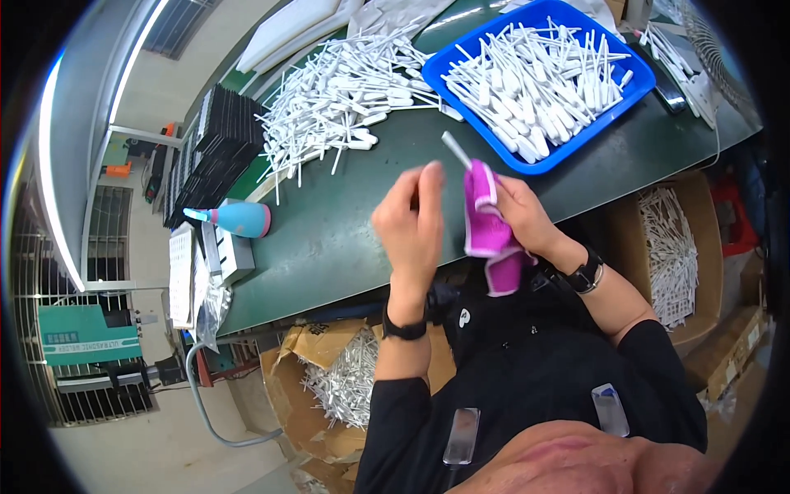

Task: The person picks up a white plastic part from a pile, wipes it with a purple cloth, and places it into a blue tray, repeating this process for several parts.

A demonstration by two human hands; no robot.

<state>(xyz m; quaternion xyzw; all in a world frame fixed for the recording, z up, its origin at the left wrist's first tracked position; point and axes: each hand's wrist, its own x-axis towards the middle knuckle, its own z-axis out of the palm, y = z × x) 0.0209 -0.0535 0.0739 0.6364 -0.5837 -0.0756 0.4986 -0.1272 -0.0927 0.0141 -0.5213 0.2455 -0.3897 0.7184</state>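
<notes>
My right hand (527, 216) is closed around a purple cloth (487, 230) with a pale edge. A slim white plastic stick (455, 150) pokes out of the top of the cloth, its lower part hidden in the folds. Left of it, my left hand (409, 218) is raised over the table edge with curled fingers, slightly blurred at the tips; whether anything is inside them is hidden. It stands apart from the cloth. Beyond my hands, a blue tray (527, 169) holds many white plastic sticks (539, 90) with thicker ends.
A loose heap of similar sticks (337, 99) covers the green table (329, 247) at the far left. Black stacked trays (218, 140) and a blue-pink spray bottle (243, 220) stand left. Cardboard boxes of sticks flank me, left (284, 387) and right (699, 309). A fan (712, 53) is far right.
</notes>
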